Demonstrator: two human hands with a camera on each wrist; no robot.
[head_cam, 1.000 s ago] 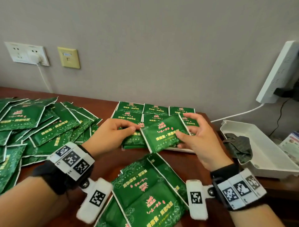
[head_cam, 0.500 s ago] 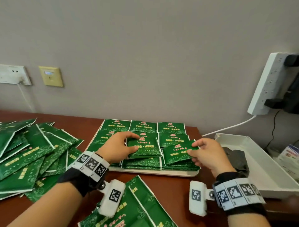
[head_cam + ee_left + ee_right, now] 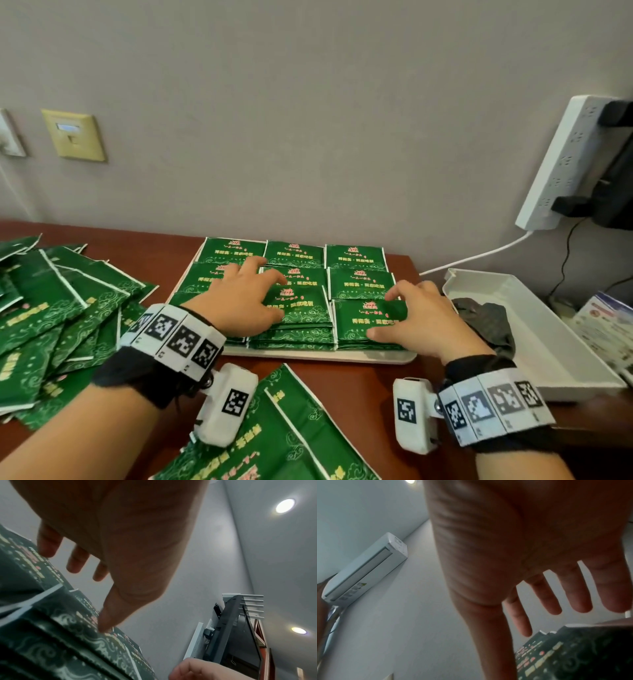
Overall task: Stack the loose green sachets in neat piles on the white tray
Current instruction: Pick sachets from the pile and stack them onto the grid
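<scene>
Pressing flat on tray (image 3: 342,356) piles: left hand (image 3: 239,301) fingers spread over near-middle sachet (image 3: 301,305), right hand (image 3: 421,318) fingers spread, thumb on near-right sachet (image 3: 366,315). Nothing gripped. Previously pinched, tilted; now laid square.

A furnished room, seemingly a hotel room or office: a dark wooden desk (image 3: 359,383) against a plain grey wall (image 3: 308,120), with wall sockets, a white power strip (image 3: 568,164), a wall-mounted air conditioner (image 3: 364,568), recessed ceiling lights (image 3: 284,505) and a flat screen (image 3: 236,628).
</scene>
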